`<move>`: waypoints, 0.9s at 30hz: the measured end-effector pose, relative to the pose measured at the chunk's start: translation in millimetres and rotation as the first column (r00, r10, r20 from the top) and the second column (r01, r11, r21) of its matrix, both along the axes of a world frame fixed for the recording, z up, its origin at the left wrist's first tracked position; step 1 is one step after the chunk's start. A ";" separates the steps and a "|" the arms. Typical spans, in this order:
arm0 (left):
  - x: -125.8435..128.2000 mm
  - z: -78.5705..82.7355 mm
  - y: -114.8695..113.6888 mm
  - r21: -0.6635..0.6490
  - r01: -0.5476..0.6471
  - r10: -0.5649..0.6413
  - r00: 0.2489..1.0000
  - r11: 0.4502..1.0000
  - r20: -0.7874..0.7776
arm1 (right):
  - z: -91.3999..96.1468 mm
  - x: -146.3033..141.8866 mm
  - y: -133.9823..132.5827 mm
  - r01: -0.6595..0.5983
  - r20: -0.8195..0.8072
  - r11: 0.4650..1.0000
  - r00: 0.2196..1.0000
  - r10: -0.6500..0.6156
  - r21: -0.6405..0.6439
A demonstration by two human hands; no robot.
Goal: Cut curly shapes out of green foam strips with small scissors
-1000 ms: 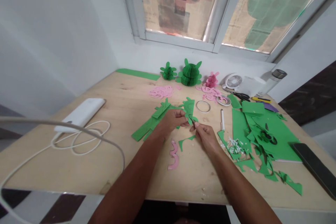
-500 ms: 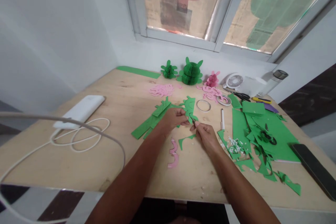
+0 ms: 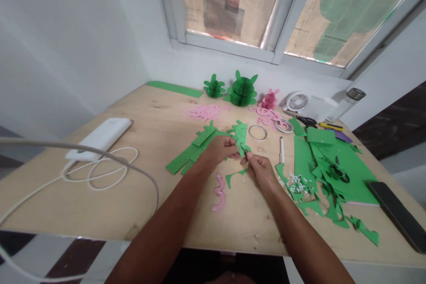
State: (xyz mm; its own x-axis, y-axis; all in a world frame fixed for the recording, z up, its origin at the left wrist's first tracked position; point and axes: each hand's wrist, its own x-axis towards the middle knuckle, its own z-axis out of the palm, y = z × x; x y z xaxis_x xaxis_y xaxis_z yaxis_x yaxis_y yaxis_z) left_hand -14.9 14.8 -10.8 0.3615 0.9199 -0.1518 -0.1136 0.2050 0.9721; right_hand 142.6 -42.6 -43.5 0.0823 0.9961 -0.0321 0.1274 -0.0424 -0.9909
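Note:
My left hand [image 3: 225, 148] pinches the lower left edge of a green paper cutout [image 3: 241, 131] with scalloped edges and drawn curved lines. Close against it, my right hand [image 3: 260, 165] is closed on what look like small scissors [image 3: 245, 153]; only their dark tip shows, at the paper's lower edge, and the handles are hidden. Under my left wrist lie green paper strips [image 3: 186, 155]. A green offcut [image 3: 229, 179] and a wavy pink paper piece [image 3: 219, 195] lie just in front of the hands.
Pink cutouts [image 3: 206, 112], a tape ring [image 3: 258, 132] and honeycomb paper figures [image 3: 242, 91] sit farther back. Rightward are a white pen [image 3: 282, 150], green scraps [image 3: 311, 207], black-handled scissors [image 3: 308, 121] and a phone [image 3: 396, 215]. A power bank [image 3: 100, 137] with a cable lies left.
The view has shifted very slightly. Both hands stay at the green cutout with almost no visible movement.

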 end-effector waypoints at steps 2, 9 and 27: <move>0.1 -0.4 0.3 -0.001 -0.011 0.011 1.000 1.000 0.006 | 0.2 -0.7 -0.2 0.000 -0.004 1.000 1.000 0.000 -0.005; 0.7 -0.9 1.6 0.000 -0.032 0.032 0.999 0.999 -0.002 | 2.7 -2.1 -0.1 0.013 -0.004 1.000 1.000 -0.013 -0.001; 1.5 -0.1 -0.3 -0.026 -0.017 0.017 1.000 1.000 0.009 | 2.1 -1.9 -0.4 -0.018 -0.073 0.999 0.997 0.015 -0.030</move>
State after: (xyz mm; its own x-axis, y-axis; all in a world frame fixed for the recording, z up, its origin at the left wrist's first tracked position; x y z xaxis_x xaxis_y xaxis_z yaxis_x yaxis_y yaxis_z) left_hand -13.5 14.5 -10.9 0.3472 0.9218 -0.1727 -0.1268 0.2286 0.9652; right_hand 140.6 -43.0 -41.4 0.0623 0.9957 -0.0682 0.0561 -0.0717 -0.9958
